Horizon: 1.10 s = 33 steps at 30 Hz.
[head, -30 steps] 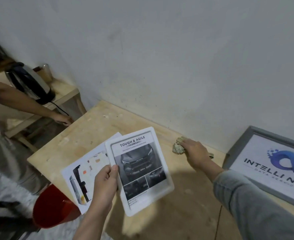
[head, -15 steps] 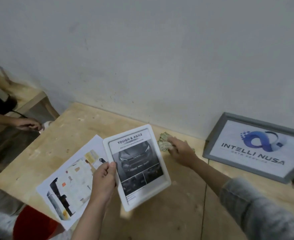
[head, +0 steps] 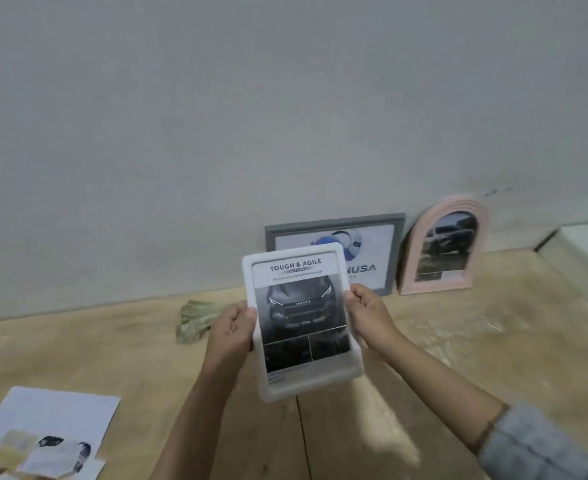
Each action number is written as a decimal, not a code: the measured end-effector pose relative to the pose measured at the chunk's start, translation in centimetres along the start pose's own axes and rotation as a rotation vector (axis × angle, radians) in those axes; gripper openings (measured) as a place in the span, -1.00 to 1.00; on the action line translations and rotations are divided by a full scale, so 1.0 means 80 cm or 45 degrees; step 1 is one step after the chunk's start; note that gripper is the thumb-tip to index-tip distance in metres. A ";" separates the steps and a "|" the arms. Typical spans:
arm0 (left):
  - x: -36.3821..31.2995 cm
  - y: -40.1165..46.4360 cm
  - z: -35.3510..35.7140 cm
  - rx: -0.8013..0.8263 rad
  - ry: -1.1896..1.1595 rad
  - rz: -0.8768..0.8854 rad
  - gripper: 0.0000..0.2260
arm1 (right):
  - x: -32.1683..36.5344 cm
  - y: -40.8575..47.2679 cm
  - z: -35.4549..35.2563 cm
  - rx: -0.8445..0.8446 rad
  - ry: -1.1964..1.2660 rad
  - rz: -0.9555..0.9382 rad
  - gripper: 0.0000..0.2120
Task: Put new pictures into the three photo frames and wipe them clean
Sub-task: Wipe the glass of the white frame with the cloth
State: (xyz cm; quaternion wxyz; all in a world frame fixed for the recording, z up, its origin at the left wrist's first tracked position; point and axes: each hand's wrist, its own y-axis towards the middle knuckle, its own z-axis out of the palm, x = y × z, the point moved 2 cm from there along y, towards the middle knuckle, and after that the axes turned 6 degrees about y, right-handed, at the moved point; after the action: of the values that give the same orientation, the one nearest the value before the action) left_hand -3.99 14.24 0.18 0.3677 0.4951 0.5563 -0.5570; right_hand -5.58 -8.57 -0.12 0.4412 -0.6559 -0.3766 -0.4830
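A white photo frame (head: 301, 320) is being held upright above the wooden table (head: 441, 358) by both hands, its printed side facing the camera. Its left edge is being gripped by the left hand (head: 232, 329), with the thumb laid over the front rim and the fingers curled behind. Its right edge is being pinched by the right hand (head: 367, 315), thumb on the front and fingers wrapped round the back. A car picture headed "TOUGH & AGILE" is being shown inside the frame. Behind it, a grey rectangular frame (head: 394, 251) is being leaned against the wall (head: 285, 116), its lower left part being hidden by the white frame. Just beside the grey frame, on its right, a pink arched frame (head: 443, 245) holding a dark vehicle picture is also being propped against the wall. A crumpled greenish cloth (head: 195, 318) is lying on the table near the wall, just left of the left hand and apart from it. A loose printed sheet (head: 43, 434) is lying flat on the table at the lower left, well apart from the frames. A grey sleeve (head: 542, 448) is being worn on the right arm.
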 end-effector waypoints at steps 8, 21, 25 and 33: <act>-0.017 -0.002 0.184 0.549 0.381 0.117 -0.80 | -0.030 -0.057 -0.186 -0.527 0.252 0.061 -0.81; -0.082 0.005 0.474 0.670 0.606 0.257 -0.85 | -0.041 -0.083 -0.459 -0.736 0.217 0.065 -0.83; -0.093 0.019 0.560 0.702 0.744 0.328 -0.82 | -0.059 -0.065 -0.539 -0.742 0.181 0.030 -0.86; -0.081 0.041 0.680 0.551 0.857 0.363 -0.87 | -0.105 -0.024 -0.628 -0.733 0.209 -0.015 -0.86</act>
State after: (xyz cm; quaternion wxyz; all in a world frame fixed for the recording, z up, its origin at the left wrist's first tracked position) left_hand -7.04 -40.55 -0.34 0.1263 0.7871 0.4415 -0.4119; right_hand -24.55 -55.86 -0.59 0.2633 -0.7106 -0.1909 -0.6239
